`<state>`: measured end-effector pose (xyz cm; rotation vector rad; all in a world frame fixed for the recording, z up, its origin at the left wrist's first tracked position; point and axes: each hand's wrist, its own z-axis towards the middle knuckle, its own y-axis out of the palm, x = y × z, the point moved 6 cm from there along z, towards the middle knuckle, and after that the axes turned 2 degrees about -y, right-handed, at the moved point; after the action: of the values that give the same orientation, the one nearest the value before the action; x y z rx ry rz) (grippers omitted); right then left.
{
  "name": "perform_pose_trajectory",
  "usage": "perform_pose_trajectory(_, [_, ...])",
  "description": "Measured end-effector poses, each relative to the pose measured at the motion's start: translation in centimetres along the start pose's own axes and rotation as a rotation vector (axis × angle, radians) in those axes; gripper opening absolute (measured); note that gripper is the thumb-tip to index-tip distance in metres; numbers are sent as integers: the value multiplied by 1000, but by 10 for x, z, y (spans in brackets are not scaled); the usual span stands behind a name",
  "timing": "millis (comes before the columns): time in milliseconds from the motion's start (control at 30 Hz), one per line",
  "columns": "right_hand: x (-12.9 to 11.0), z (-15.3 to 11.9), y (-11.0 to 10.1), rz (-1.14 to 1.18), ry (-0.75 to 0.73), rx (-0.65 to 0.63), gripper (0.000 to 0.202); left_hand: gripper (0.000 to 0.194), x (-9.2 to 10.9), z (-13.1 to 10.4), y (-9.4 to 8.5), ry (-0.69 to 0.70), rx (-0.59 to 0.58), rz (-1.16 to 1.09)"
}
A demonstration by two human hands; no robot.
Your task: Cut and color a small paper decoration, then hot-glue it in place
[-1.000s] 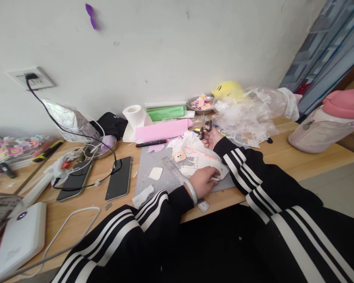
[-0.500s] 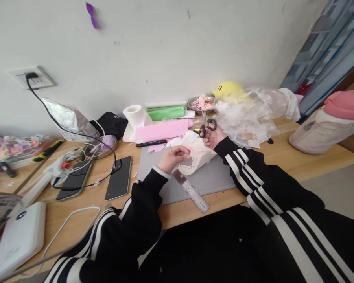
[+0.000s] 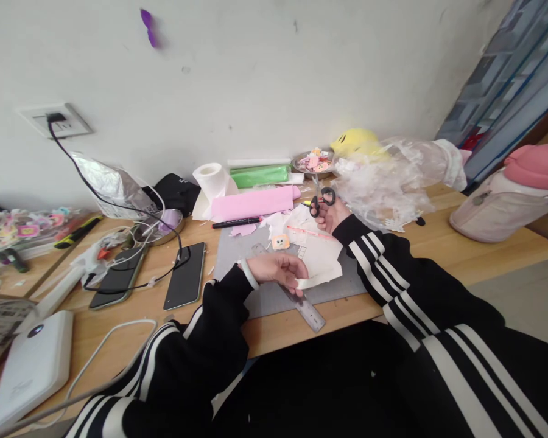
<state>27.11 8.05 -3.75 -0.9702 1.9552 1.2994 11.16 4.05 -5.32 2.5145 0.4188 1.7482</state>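
My left hand (image 3: 281, 271) pinches the near left edge of a white sheet of paper (image 3: 324, 258) that bears a printed grid and an orange-red line. Black-handled scissors (image 3: 323, 201) hang in my right hand (image 3: 331, 215), their blades pointing away toward the wall. Just beyond my left hand, a small orange-and-white piece with a face (image 3: 281, 241) lies by white paper scraps. A clear ruler (image 3: 311, 313) sticks out from under my left hand, over the near edge of the grey cutting mat (image 3: 267, 301).
Behind the mat are a pink sheet (image 3: 256, 204), a black marker (image 3: 236, 222), a white roll (image 3: 210, 179) and a bowl of small cutouts (image 3: 314, 162). Plastic bags (image 3: 383, 188) and a pink-topped bottle (image 3: 506, 194) stand right; phones (image 3: 185, 277) and cables lie left.
My left hand has moved nearer and to the right, gripping the paper's near edge. The paper now lies flatter, and the small face piece has come into view. My right hand stays with the scissors.
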Motion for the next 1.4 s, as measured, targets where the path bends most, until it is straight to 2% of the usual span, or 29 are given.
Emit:
perform_pose_trajectory(67, [4,2,-1,-12,13,17,40,34,1,-1,10,-29,-101,18])
perform_pose_trajectory(233, [16,8,-3,-63,73,69,38,43,4,-4,25,-36,-228,5])
perform_pose_trajectory(500, [25,20,-9,-104,104,82,35,51,-1,-8,61,-183,-518,61])
perform_pose_trajectory(600, [27,22,-10,-109,91,77,37,48,2,-9,61,-171,-516,89])
perform_pose_trajectory(667, [27,23,-10,-116,87,64,37,46,4,-7,51,-111,-421,90])
perform_pose_trajectory(733, [27,24,-9,-125,85,50,36,46,8,-4,33,-16,-262,62])
perform_pose_trajectory(833, [25,25,-9,-132,58,37,34,46,15,-4,-1,170,52,-2])
perform_pose_trajectory(967, [20,22,-8,-146,27,-5,30,41,23,-16,-50,421,490,-102])
perform_pose_trajectory(1100, [17,19,-6,-189,31,-101,28,37,18,-26,-86,538,817,-119])
perform_pose_trajectory(1233, [26,21,-6,-272,95,-230,29,31,8,-25,-103,537,968,-55])
perform_pose_trajectory(1333, [39,24,-7,-363,168,-332,30,20,4,-22,-104,499,986,-9])
perform_pose_trajectory(1400, [47,25,-8,-435,226,-404,29,26,3,-22,-103,489,984,7])
